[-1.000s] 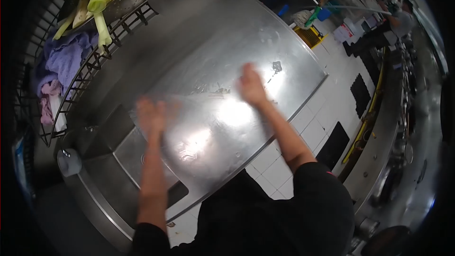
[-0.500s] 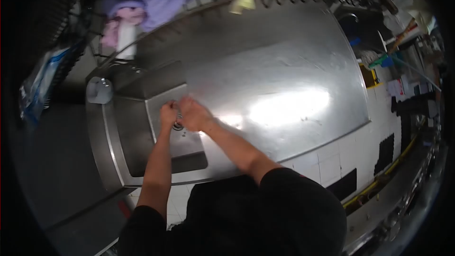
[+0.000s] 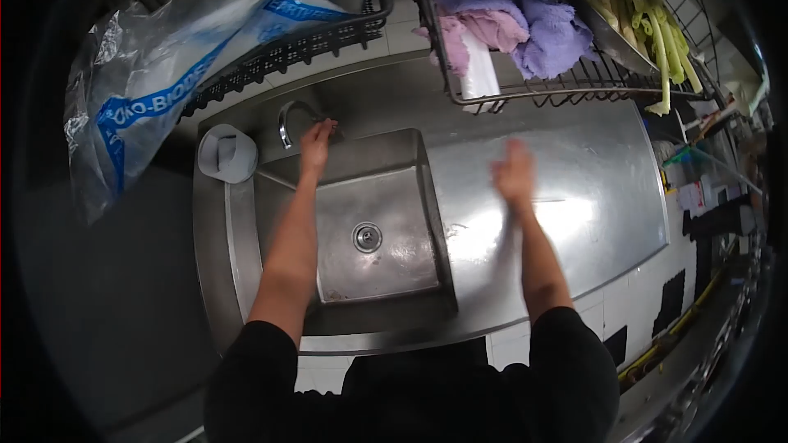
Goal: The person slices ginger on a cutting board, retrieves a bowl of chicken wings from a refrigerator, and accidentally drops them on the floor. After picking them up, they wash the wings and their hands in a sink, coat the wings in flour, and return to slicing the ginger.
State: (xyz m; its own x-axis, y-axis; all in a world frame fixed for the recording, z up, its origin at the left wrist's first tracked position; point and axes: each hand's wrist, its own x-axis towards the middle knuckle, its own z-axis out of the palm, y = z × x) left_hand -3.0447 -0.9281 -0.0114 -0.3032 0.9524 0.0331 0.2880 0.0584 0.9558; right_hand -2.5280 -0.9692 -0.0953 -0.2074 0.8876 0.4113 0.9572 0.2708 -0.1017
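My left hand point(image 3: 317, 146) reaches to the back of the steel sink point(image 3: 377, 275). Its fingers are closed at the base of the curved chrome tap point(image 3: 285, 125), and they hide the part they grip. Over the steel counter point(image 3: 468, 172), to the right of the basin, my right hand point(image 3: 515, 174) is smeared by motion. Its thumb stands apart from the fingers, and nothing shows in it. A round metal drain point(image 3: 368, 237) lies in the sink floor.
A grey-white plastic container point(image 3: 227, 154) stands at the sink's back left corner. Above hang a dark rack with a clear, blue-printed plastic bag point(image 3: 164, 90) and a wire rack point(image 3: 558, 97) holding purple cloths point(image 3: 550, 29), pink cloth point(image 3: 484, 29) and green stalks point(image 3: 661, 25).
Both hands were together over the drain. They have parted: my left hand went to the tap, my right hand out over the counter. My view has swung left and up.
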